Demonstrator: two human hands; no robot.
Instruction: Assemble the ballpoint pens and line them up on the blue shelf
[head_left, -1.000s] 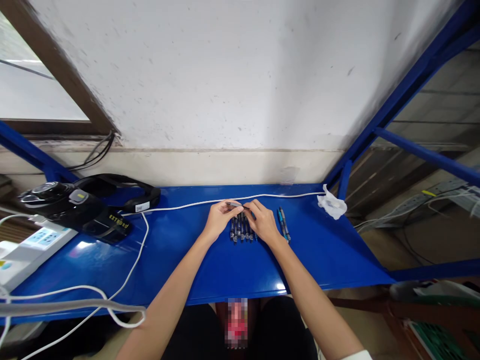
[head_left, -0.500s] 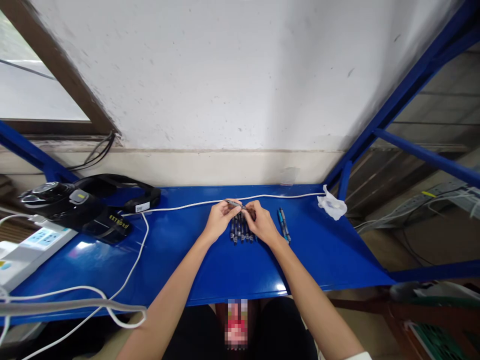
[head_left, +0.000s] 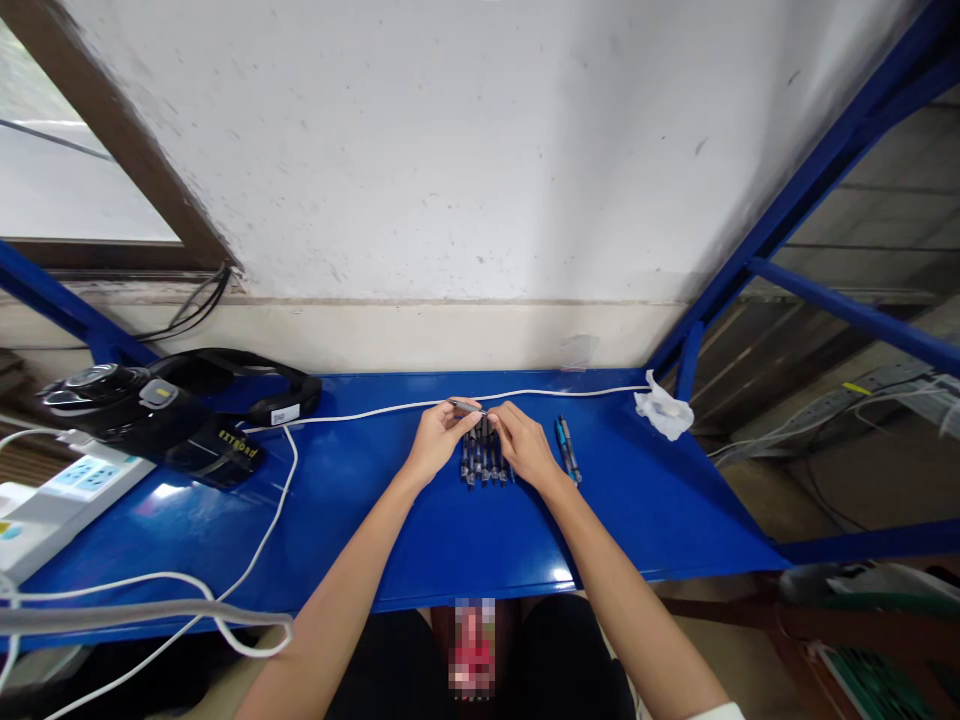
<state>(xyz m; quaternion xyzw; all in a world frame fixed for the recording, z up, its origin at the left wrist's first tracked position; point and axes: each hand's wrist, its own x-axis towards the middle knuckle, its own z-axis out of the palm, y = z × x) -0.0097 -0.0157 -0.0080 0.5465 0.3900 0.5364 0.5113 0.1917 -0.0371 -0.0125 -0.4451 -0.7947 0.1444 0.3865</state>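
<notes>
A slim dark pen (head_left: 466,406) lies nearly level between my two hands, above the blue table. My left hand (head_left: 437,438) pinches it by its left part. The fingertips of my right hand (head_left: 523,443) close on its right end. Beneath and between the hands, several dark pens (head_left: 480,462) lie side by side in a row, their upper ends partly covered by my fingers. To the right of my right hand lie two more pens (head_left: 568,450), one with blue on it.
A white cable (head_left: 390,408) runs along the back of the blue table (head_left: 480,550). Crumpled white plastic (head_left: 664,412) sits at the right. On the left are a black headset-like device (head_left: 150,410), a white power strip (head_left: 75,490) and looping cables. A wall rises behind.
My right hand's fingers have shifted and drawn closer together at the pen's right end. My left hand and the pens on the table have barely moved.
</notes>
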